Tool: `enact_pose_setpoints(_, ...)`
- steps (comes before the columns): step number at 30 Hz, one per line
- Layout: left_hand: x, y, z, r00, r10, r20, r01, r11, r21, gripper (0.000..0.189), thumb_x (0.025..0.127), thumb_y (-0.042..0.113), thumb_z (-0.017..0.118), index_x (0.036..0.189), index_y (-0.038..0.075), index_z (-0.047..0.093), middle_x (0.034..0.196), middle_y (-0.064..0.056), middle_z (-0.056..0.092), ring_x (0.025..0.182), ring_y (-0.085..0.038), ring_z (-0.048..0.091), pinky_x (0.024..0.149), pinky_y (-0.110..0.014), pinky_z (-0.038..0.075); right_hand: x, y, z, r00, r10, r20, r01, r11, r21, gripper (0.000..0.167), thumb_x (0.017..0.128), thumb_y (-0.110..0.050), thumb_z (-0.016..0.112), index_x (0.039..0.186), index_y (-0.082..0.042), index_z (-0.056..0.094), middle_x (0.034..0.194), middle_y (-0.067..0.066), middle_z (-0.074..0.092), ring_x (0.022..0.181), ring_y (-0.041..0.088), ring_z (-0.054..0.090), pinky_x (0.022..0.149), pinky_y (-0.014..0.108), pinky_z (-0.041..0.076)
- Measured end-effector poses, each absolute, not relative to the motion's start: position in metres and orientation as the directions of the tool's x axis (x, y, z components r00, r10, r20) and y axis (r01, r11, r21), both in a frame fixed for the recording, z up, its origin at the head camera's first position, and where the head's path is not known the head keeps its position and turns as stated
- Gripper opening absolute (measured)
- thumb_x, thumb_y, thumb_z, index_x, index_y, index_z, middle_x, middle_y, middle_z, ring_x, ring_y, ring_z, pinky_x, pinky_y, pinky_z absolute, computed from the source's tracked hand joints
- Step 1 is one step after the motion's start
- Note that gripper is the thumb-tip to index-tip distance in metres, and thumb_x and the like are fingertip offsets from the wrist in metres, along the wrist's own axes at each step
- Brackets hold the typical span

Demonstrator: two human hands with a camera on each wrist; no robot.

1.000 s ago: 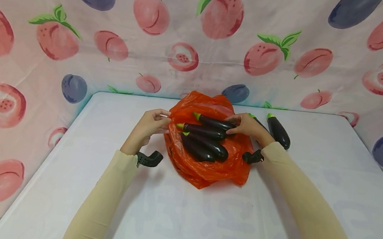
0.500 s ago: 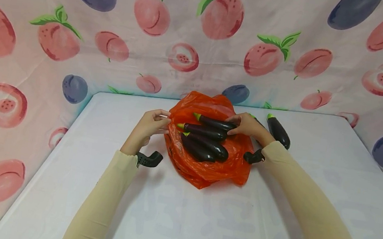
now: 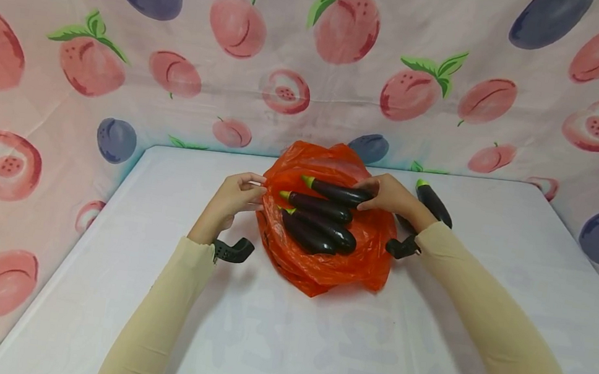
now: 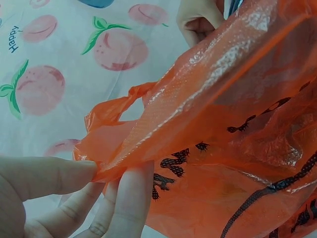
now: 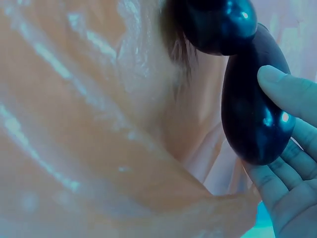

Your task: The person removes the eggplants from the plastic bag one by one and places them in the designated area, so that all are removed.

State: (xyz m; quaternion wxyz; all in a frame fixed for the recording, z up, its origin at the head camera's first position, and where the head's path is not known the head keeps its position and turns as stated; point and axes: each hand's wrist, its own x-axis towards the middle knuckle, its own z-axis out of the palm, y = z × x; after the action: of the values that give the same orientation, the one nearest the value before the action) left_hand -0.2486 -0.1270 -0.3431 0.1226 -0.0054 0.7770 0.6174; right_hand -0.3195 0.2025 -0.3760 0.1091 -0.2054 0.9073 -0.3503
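In the head view an orange plastic bag lies crumpled and open on the white table, with several dark eggplants on it, their green stem ends to the left. My left hand pinches the bag's left edge; the thumb and fingers show on the film in the left wrist view. My right hand grips the thick end of the rearmost eggplant. In the right wrist view the thumb lies on this eggplant and fingers curl beneath it, next to another eggplant's rounded end.
Another eggplant lies on the table right of the bag. One more is mostly hidden behind my right hand. A fruit-print cloth hangs behind and beside the table.
My right hand and the gripped eggplant have shifted slightly to the right. The bag's back edge has risen a little. My left hand stays in place.
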Motion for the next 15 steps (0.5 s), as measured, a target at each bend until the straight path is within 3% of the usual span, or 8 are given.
enact_pose_setpoints(15,-0.25,-0.128,-0.345,-0.972,0.147,-0.184,-0.146,0.235,0.961,0.034,0.095,0.009,0.051,0.127,-0.003,0.051,0.106,-0.013,0.058,0.067,-0.003,0.062,0.077,-0.028,0.059,-0.304,0.208,-0.37,-0.91,-0.413,-0.03,-0.276,0.66,-0.698,0.048,0.075,-0.012,0.079,0.119,-0.004,0.064,0.119,0.017,0.063,0.104,0.029,0.06,0.097,0.046,0.049)
